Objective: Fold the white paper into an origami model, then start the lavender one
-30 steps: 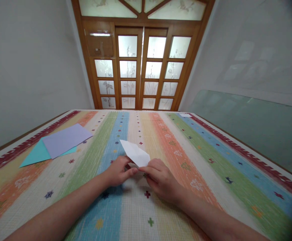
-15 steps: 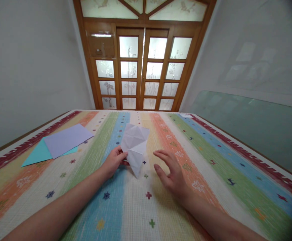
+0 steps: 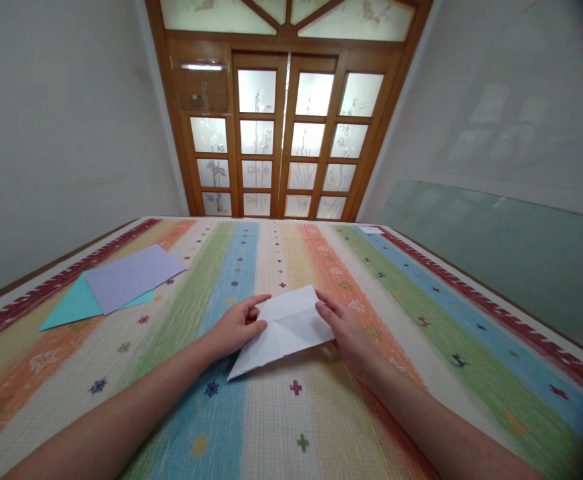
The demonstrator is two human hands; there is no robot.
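Note:
A creased white paper [image 3: 284, 330] lies nearly flat on the striped mat [image 3: 281, 413], its pointed corner toward me at the lower left. My left hand [image 3: 236, 327] rests on the paper's left edge, index finger stretched out, thumb against the sheet. My right hand [image 3: 344, 327] touches the paper's right edge with fingers extended. Neither hand grips the sheet; both press or steady it.
A lilac sheet [image 3: 131, 277] lies over a turquoise sheet [image 3: 69, 308] at the mat's left. A small white scrap [image 3: 370, 230] sits at the far right edge. Wooden glazed doors [image 3: 281, 140] stand beyond the mat; a glass pane [image 3: 496, 247] leans on the right wall.
The paper, folded small between both hands a second ago, was lifted and unfolded by my left hand, and now lies spread on the mat with both hands at its edges.

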